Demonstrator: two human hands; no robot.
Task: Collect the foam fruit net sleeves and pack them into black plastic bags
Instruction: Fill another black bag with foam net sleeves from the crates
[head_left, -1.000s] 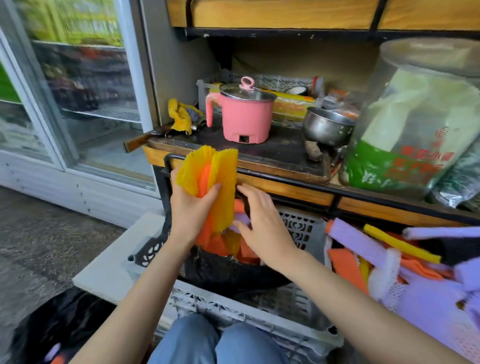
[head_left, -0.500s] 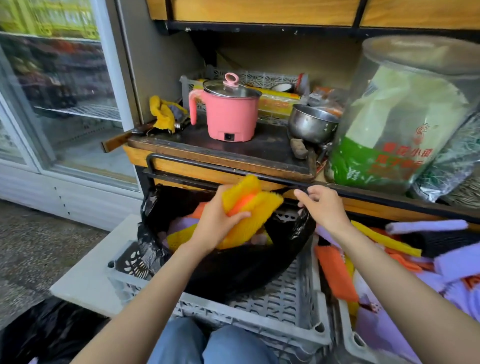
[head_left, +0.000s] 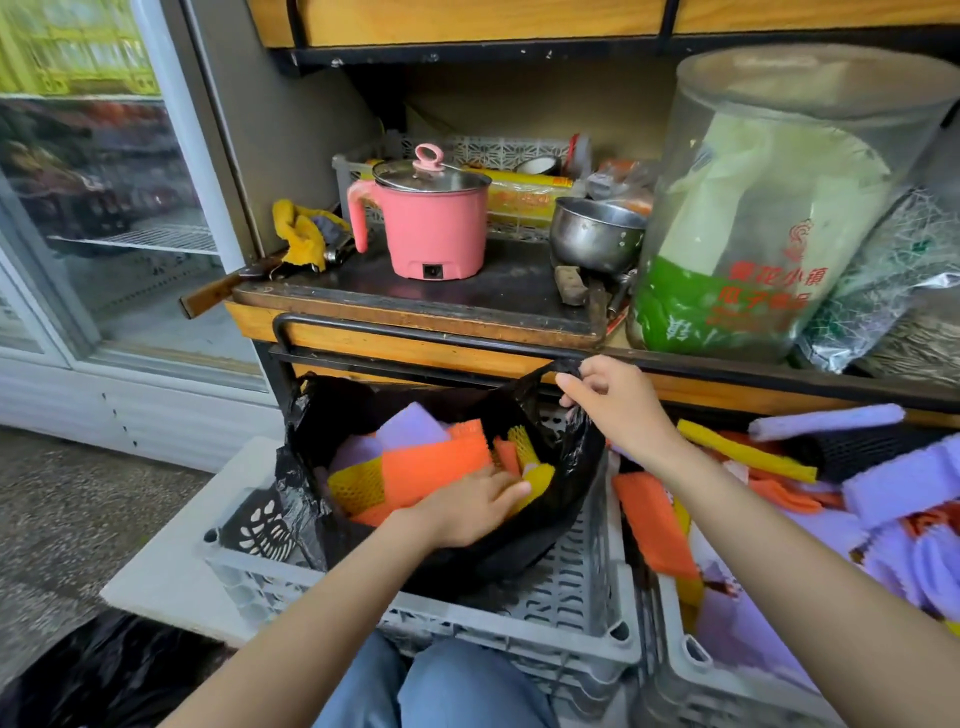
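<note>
The right hand pinches the far-right rim of the black plastic bag and holds it up. The left hand reaches inside the bag, fingers laid fairly flat on the orange, yellow and purple foam net sleeves packed there. The bag sits in a grey crate; right of the bag lies a loose pile of more sleeves, and behind the bag, on the shelf above, stands 1 pink pot.
</note>
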